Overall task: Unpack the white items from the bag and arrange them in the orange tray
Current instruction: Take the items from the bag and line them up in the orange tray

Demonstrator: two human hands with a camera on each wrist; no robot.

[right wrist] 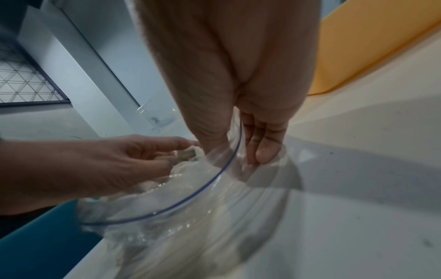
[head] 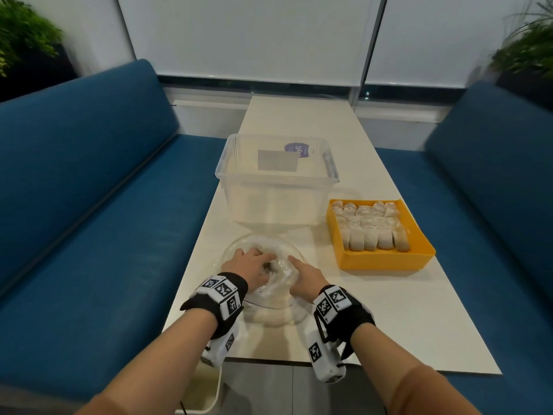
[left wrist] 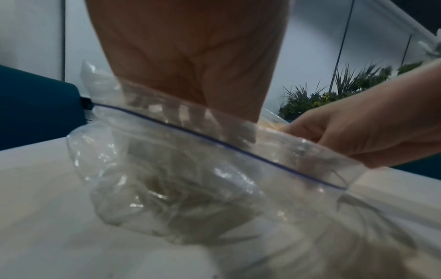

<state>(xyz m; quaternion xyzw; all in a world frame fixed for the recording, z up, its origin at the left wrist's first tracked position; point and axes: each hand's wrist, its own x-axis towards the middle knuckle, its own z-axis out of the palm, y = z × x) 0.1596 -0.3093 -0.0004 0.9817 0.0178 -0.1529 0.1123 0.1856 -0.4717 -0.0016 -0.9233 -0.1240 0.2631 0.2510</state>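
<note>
A clear zip bag (head: 270, 296) with a blue seal line lies on the white table near its front edge. My left hand (head: 266, 263) reaches into the bag's mouth, and in the right wrist view its fingers (right wrist: 167, 154) curl around a white item (right wrist: 188, 152). In the left wrist view the bag (left wrist: 190, 188) hides those fingers. My right hand (head: 294, 263) pinches the bag's rim between thumb and fingers (right wrist: 264, 151) and holds the mouth apart. The orange tray (head: 386, 262) stands to the right, with several white items (head: 371, 229) in rows inside.
A large clear plastic box (head: 275, 187) stands just behind the bag and left of the tray. The narrow white table (head: 389, 310) runs away from me between two blue benches (head: 89, 235) (head: 493, 235). Plants stand in both far corners.
</note>
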